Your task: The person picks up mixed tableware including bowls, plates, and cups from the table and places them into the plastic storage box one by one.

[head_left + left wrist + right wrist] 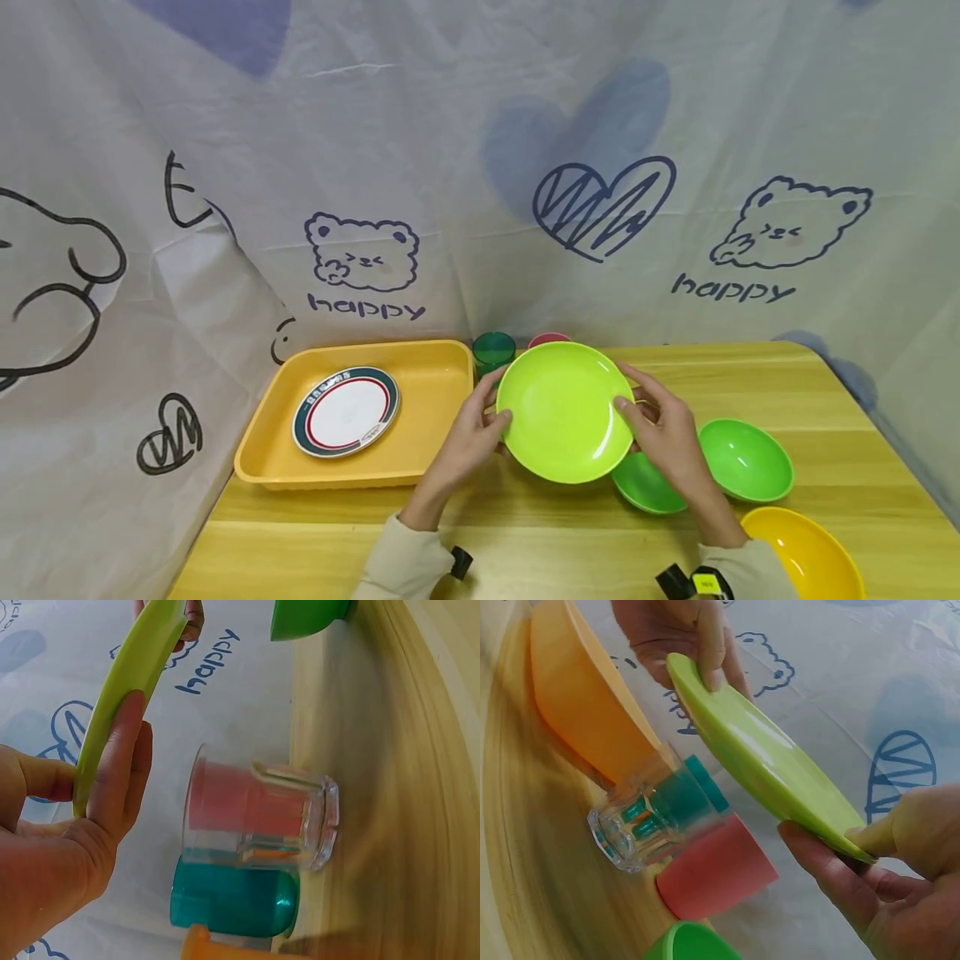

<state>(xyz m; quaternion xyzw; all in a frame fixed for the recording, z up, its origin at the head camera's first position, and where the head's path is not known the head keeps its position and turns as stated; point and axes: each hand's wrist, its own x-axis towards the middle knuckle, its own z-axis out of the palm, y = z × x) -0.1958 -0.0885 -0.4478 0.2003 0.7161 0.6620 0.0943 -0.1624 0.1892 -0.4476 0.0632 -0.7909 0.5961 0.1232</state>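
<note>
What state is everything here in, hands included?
Lime plate: held up, tilted
Left hand: gripping that plate's edge
Right hand: gripping its opposite edge
White plate: lying face up
Yellow tray: holding the white plate
Clear glass: upright
Teal cup: upright
Pink cup: upright
Left green bowl: mouth up, partly hidden
Right green bowl: mouth up
Yellow bowl: mouth up, partly cut off

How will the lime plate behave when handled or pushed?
The lime plate seems stiff: no sag between left hand and right hand. Its glossy surface may be slippery. Wide and shallow, it'd likely slide, not tip.
</note>
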